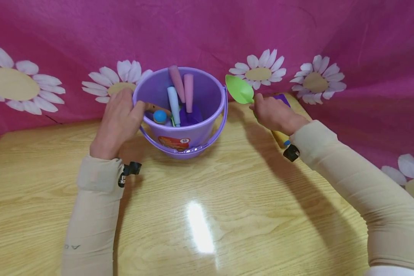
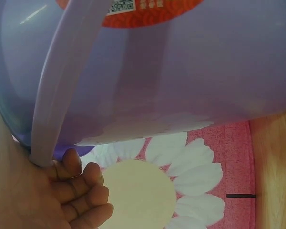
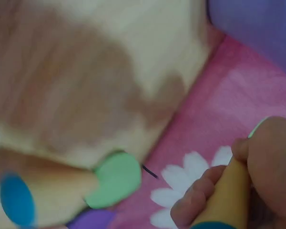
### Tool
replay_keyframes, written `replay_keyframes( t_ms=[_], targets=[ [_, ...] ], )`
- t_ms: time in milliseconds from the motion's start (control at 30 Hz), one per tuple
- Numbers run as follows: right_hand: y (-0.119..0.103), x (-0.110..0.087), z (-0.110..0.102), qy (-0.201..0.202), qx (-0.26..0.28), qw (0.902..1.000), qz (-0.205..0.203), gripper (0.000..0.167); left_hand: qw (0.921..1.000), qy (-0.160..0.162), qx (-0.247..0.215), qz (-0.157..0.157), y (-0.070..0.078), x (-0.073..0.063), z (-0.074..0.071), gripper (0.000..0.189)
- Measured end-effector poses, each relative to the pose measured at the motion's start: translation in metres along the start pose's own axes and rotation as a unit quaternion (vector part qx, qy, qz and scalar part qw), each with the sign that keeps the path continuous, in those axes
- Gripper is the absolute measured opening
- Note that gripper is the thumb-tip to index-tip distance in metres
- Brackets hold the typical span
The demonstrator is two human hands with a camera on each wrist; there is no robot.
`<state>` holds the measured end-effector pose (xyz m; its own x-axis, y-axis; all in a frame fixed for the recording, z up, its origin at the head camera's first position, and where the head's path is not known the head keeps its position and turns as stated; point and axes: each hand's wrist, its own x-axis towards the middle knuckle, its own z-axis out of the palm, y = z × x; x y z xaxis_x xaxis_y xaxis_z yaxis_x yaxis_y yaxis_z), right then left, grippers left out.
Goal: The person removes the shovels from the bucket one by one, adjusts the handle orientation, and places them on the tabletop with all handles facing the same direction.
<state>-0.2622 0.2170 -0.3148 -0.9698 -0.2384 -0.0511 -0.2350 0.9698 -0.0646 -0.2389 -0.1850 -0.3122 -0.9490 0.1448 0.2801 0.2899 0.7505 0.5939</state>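
A purple bucket (image 1: 174, 134) with a red label stands on the table, its handle (image 1: 224, 115) hanging down in front. My left hand (image 1: 115, 122) grips the rim at the left; in the left wrist view its curled fingers (image 2: 88, 200) show beside the handle's end. To the right of the bucket, my right hand (image 1: 276, 113) holds a green toy shovel (image 1: 240, 89), blade pointing left toward the rim. The shovel's yellow handle (image 3: 231, 191) sits in the fist in the right wrist view. Pink handles (image 1: 188, 92), a light-blue handle (image 1: 173, 103) and a blue-tipped piece (image 1: 160, 116) lie inside the bucket.
Under my right hand lies another toy with a yellow, blue-ended handle (image 1: 279, 138) and a purple piece (image 1: 282, 99), partly hidden. A pink flowered cloth (image 1: 200, 34) hangs behind the wooden table (image 1: 248, 214).
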Motion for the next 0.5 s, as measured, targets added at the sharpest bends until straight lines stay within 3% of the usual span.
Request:
replay_keyframes(
  t_ms=[133,233,333,500],
  targets=[
    [-0.002,0.001,0.020,-0.003,0.030,0.9992,0.025,0.032,1.0000,0.003,0.000,0.000,0.000,0.000,0.000,0.046],
    [-0.005,0.000,0.034,0.005,0.034,0.9993,0.017,0.032,1.0000,0.006,-0.001,0.001,0.000,-0.001,-0.001,0.046],
    [-0.009,-0.002,0.046,0.002,0.021,0.9995,0.025,0.039,1.0000,0.006,-0.003,0.003,0.000,-0.001,-0.001,0.047],
    [-0.012,-0.002,0.059,-0.018,-0.002,0.9973,0.072,0.047,1.0000,0.002,-0.006,0.003,0.001,0.000,0.000,0.047]
  ],
)
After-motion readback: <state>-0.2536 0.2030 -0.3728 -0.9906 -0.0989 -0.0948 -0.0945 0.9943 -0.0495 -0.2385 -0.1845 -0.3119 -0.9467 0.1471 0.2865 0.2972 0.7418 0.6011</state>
